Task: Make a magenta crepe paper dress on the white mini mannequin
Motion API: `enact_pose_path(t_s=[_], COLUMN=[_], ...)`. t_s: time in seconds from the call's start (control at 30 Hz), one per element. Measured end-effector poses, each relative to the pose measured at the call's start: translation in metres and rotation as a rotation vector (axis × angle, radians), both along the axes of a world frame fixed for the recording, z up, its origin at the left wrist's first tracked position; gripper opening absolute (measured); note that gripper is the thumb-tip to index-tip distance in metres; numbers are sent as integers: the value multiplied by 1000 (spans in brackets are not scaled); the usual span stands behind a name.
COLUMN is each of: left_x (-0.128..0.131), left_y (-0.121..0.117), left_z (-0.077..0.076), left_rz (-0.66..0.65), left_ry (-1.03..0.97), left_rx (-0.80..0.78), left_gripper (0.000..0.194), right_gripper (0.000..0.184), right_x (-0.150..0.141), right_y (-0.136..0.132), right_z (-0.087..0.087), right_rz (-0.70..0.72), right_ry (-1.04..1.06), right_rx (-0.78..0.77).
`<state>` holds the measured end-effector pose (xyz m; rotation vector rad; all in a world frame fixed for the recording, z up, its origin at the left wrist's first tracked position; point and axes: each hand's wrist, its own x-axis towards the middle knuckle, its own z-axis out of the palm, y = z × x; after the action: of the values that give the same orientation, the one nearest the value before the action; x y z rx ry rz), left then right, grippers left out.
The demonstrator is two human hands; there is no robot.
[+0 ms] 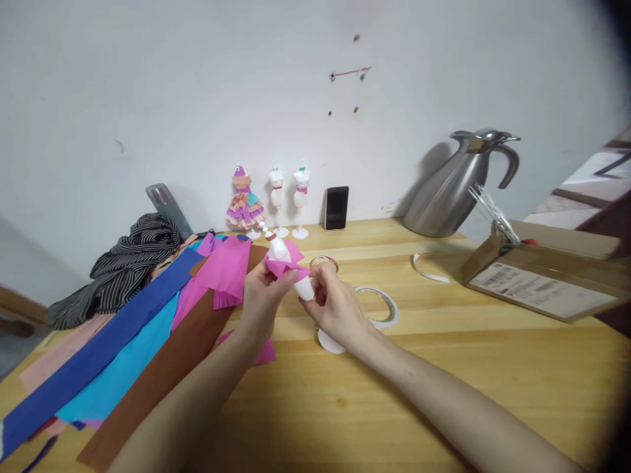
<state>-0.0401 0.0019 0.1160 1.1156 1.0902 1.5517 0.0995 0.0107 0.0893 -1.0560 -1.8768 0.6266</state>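
Above the wooden table (pixel 444 368) I hold a small white mannequin (pixel 279 249), tilted, with its round base (pixel 329 341) low by my right wrist. A piece of pink crepe paper (pixel 286 266) wraps its waist. My left hand (pixel 261 295) pinches the pink paper against the figure. My right hand (pixel 335 309) is closed around the mannequin's lower body (pixel 305 288). Both hands touch each other at the figure.
Long crepe paper strips (pixel 133 355) in blue, brown, pink and magenta cover the left. A dressed mannequin (pixel 244 203) and two bare ones (pixel 288 197) stand by the wall beside a phone (pixel 337 207). Tape rolls (pixel 379 305), steel jug (pixel 453 187), cardboard box (pixel 542 276), striped cloth (pixel 128 263).
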Motion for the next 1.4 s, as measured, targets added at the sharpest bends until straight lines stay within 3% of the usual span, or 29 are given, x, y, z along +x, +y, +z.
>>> enact_pose_path(t_s=[0.4,0.53,0.7,1.0,1.1,1.2,1.4], left_x=[-1,-7,-16,-19,-13,-5,2], left_y=[2,4,7,1,-4,-8,-11], left_z=[5,4,3,14,17,15,10], left_rz=[13,-1,-43,-166,-123,-73,-56], left_ry=[-8,6,45,313,406,444,455], left_rx=[-2,2,51,119,229,308,301], left_gripper=[20,19,18,21,16,12,14], right_gripper=[29,28,21,17,12,15,21], right_x=[-3,-1,13,19,17,15,14], right_y=[-1,-5,-5,-5,-15,-26,-29], right_z=[-7,1,16,23,29,35,34], right_rz=[58,109,161,70,-38,-47,-52], right_ry=[56,55,67,265,225,155,117], right_rx=[-86,-147,-106,110,334,514,662])
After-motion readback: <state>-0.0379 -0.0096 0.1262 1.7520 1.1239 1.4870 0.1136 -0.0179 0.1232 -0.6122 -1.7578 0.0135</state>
